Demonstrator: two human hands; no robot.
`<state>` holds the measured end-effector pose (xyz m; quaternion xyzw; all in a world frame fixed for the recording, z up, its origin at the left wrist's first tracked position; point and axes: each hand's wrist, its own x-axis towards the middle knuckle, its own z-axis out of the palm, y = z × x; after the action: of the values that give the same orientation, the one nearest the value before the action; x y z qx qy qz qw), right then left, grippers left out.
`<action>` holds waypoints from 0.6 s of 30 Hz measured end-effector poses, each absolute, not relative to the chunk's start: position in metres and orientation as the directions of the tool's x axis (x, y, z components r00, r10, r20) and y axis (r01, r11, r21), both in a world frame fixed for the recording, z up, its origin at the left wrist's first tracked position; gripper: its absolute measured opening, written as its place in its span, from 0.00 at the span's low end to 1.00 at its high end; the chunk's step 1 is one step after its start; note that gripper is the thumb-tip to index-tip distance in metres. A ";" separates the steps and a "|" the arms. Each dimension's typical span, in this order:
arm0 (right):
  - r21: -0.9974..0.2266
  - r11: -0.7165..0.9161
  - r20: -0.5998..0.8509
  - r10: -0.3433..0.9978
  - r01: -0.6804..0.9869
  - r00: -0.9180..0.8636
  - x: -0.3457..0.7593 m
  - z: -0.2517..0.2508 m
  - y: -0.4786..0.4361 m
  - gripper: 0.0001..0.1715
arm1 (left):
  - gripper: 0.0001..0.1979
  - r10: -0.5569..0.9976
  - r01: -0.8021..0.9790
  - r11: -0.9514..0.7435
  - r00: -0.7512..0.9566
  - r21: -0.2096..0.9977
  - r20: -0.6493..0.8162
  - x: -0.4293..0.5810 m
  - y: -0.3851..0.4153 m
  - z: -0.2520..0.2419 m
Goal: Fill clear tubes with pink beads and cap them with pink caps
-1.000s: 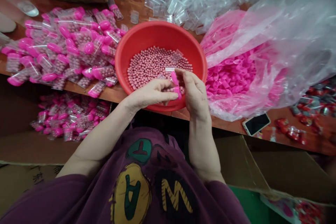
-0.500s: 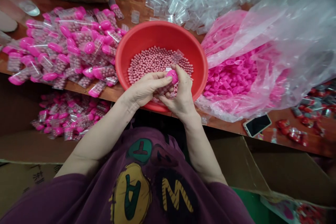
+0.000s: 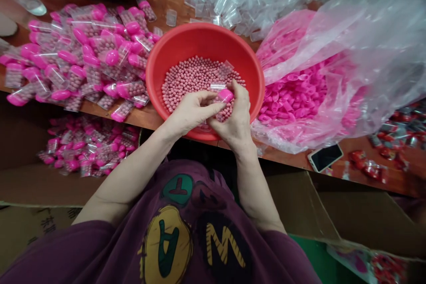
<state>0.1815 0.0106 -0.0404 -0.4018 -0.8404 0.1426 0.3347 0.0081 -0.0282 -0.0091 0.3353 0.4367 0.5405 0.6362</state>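
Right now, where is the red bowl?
In the head view, the red bowl sits centrally on the table, between the capped tubes at left and the bag of pink caps at right.

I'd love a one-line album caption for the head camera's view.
Above pink beads in a red bowl, the left hand holds a pink cap beside the right hand.

A dark-screened phone (image 3: 325, 158) lies near some small red pieces (image 3: 371, 168).
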 end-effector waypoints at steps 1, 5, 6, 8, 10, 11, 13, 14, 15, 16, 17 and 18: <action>-0.514 0.643 0.460 0.765 0.568 -0.451 0.182 -0.040 0.011 0.47 | 0.16 0.982 -0.409 0.189 0.058 0.893 -0.182 0.007 -0.028 -0.008; -0.476 0.688 0.488 0.725 0.548 -0.486 0.185 -0.042 0.010 0.44 | 0.10 0.981 -0.349 0.183 0.122 0.919 -0.149 0.005 -0.028 -0.009; -0.455 0.701 0.494 0.712 0.549 -0.499 0.185 -0.044 0.008 0.44 | 0.09 0.981 -0.315 0.183 0.124 0.931 -0.151 0.006 -0.028 -0.010; -0.414 0.733 0.518 0.677 0.540 -0.522 0.182 -0.046 0.006 0.45 | 0.08 0.982 -0.249 0.179 0.099 0.952 -0.159 0.010 -0.026 -0.016; -0.409 0.765 0.525 0.644 0.499 -0.557 0.179 -0.045 0.007 0.46 | 0.07 0.986 -0.208 0.164 0.052 0.964 -0.157 0.014 -0.025 -0.019; -0.430 0.772 0.507 0.635 0.467 -0.583 0.177 -0.042 0.009 0.47 | 0.06 0.989 -0.206 0.149 0.019 0.967 -0.148 0.013 -0.024 -0.019; -0.509 0.753 0.440 0.644 0.418 -0.625 0.178 -0.032 0.021 0.52 | 0.07 0.991 -0.215 0.104 -0.064 0.971 -0.120 0.003 -0.022 -0.014; -0.549 0.729 0.408 0.661 0.409 -0.630 0.179 -0.027 0.030 0.54 | 0.09 0.989 -0.216 0.083 -0.104 0.973 -0.107 -0.008 -0.021 -0.009; -0.578 0.702 0.387 0.684 0.416 -0.618 0.182 -0.022 0.041 0.53 | 0.12 0.985 -0.210 0.060 -0.145 0.976 -0.092 -0.022 -0.020 -0.002; -0.590 0.678 0.377 0.711 0.438 -0.594 0.185 -0.019 0.054 0.49 | 0.15 0.981 -0.193 0.039 -0.178 0.980 -0.074 -0.040 -0.018 0.005; -0.585 0.660 0.370 0.735 0.472 -0.569 0.188 -0.018 0.067 0.41 | 0.18 0.977 -0.169 0.020 -0.205 0.985 -0.055 -0.058 -0.016 0.012; -0.564 0.645 0.354 0.753 0.516 -0.554 0.190 -0.019 0.080 0.31 | 0.20 0.972 -0.142 -0.010 -0.236 0.990 -0.024 -0.077 -0.015 0.018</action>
<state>0.1896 0.0802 -0.0191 -0.3698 -0.8579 0.2024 0.2936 -0.0768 -0.0151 0.0184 0.3981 0.5210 0.5885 0.4730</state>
